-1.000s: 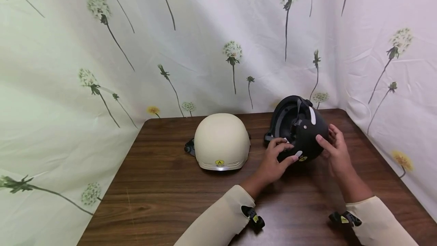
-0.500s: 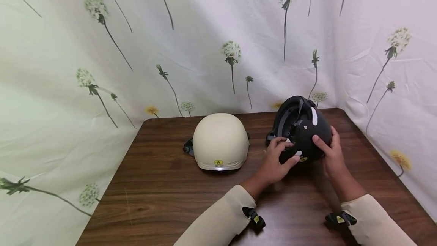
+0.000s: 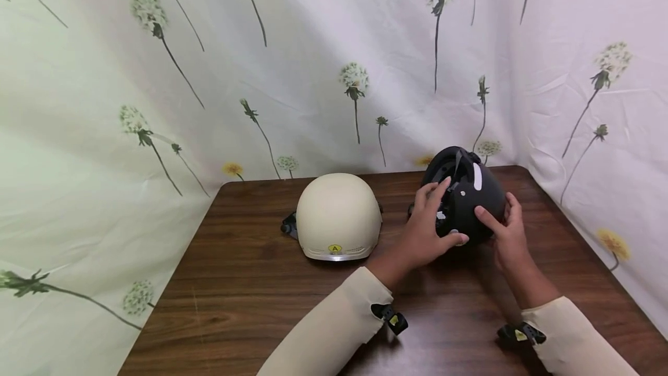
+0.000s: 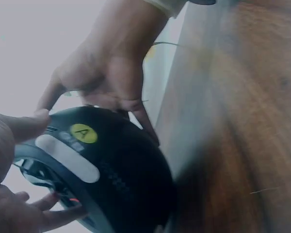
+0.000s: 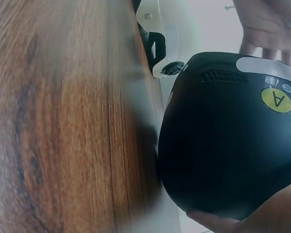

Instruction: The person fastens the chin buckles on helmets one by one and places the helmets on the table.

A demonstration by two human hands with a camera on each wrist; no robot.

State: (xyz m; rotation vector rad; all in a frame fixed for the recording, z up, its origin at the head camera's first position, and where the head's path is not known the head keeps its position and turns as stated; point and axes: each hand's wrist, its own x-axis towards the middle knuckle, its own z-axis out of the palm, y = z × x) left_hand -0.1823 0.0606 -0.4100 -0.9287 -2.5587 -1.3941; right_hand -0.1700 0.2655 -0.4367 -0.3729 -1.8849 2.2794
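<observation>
A black helmet [image 3: 477, 213] lies tipped on its side at the table's right, its dark padded opening facing left. My right hand [image 3: 511, 239] holds its rounded shell from the right, thumb on top and fingers round the back. At the opening, my left hand [image 3: 425, 228] is spread with fingers fairly straight. Its thumb [image 3: 458, 239] rests by the lower rim's pale strip, and in the left wrist view its fingers [image 4: 63, 216] reach into the opening. A round yellow sticker marked A [image 5: 276, 100] shows on the black shell, upright strap parts inside being partly hidden by the left hand.
A cream helmet [image 3: 338, 213] stands dome up to the left of the black one, a dark buckle part [image 3: 289, 225] jutting from its left side. The brown wooden table [image 3: 250, 295] ends at a flower-printed white curtain [image 3: 313, 103] behind and at both sides.
My left fingers have lifted from the rim and straightened, reaching farther up over the opening. The right hand has shifted slightly left, and the black helmet has turned a little.
</observation>
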